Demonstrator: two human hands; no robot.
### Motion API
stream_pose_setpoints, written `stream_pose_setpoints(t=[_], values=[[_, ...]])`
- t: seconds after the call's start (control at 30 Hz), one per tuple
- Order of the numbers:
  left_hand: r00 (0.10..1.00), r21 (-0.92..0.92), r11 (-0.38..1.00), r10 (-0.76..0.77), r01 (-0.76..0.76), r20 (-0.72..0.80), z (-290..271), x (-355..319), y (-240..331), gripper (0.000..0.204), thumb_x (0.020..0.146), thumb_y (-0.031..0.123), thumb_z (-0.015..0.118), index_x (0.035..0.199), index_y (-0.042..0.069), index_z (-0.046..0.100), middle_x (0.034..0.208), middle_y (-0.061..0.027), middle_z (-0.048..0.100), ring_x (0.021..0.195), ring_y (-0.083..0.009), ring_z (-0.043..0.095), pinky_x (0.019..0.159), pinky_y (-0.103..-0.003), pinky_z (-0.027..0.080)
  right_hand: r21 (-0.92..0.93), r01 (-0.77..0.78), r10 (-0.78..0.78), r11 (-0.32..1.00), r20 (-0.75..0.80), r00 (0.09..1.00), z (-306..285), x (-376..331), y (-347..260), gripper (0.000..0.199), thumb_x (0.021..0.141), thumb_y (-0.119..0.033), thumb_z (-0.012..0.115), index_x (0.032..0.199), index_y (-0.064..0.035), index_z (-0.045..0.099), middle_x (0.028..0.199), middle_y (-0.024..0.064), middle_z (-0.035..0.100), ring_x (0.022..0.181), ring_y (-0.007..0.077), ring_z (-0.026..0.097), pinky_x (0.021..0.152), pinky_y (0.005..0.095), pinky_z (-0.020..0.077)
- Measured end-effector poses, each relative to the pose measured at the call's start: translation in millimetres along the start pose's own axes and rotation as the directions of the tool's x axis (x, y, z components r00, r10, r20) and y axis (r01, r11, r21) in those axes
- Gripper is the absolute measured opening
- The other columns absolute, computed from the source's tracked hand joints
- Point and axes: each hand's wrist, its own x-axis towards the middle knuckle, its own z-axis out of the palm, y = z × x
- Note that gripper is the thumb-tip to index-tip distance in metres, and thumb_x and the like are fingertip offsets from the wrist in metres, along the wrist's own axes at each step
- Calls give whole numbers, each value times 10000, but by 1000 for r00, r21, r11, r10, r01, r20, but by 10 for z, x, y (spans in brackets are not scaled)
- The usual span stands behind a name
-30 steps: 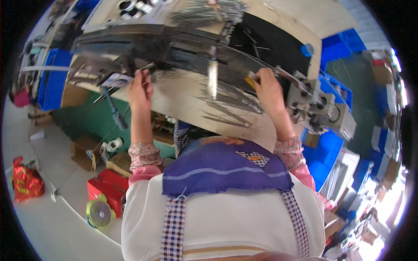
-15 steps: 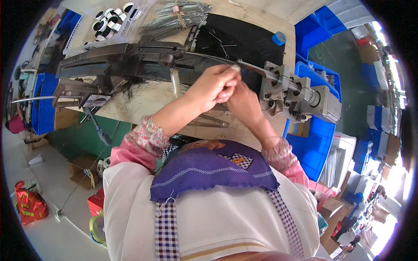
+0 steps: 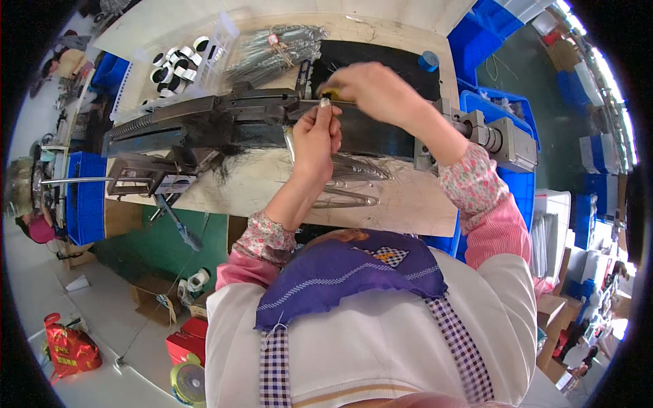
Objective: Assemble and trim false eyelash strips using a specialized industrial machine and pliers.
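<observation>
My left hand is closed at the near side of a long dark metal fixture, thumb pointing up. What its fingers pinch is too small or hidden to name. Just beyond its thumb tip, my right hand reaches over the fixture, somewhat blurred by motion. Its fingers are closed on a small yellow thing, whose kind I cannot make out. Bent metal wire loops and loose thin wires lie on the pale table near my left wrist.
A clear plastic tray holds several black-and-white rings. Beside it lies a bundle of thin metal wires. A blue round piece sits on a black mat. At right stand a metal cylinder unit and blue bins.
My hands, earlier together at the fixture's right part, have moved left. The right hand has lifted higher and a yellow thing now shows at its fingers. The whole view has shifted slightly.
</observation>
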Motion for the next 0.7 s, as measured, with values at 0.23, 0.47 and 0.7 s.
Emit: stream_pose_setpoints(t=[0.23,0.47,0.7], values=[[998,-60,996,-61,59,-27,38,-67,23,240,974,248,507,832,60,556,580,29,425,429,-77,335,412,-232,242,595,-404,259,695,318,912,-174,56,-62,289,845,-90,577,1107,23,627,767,89,667,637,114,625,598,259,516],[941,-137,985,-52,103,334,-18,66,-72,684,957,591,248,1210,-20,422,1248,-182,492,1257,-302,440,1062,-447,350,590,-593,199,548,596,778,-249,258,72,330,916,-167,563,1182,29,579,871,87,637,705,120,607,634,273,533],[925,-670,646,-171,366,340,-94,4,284,810,908,629,381,1291,-84,345,1327,-185,424,1289,-292,385,1095,-402,318,-299,-5,-14,954,-61,998,-427,-23,69,381,876,-177,564,1243,-73,557,982,166,529,916,326,534,803,394,447]])
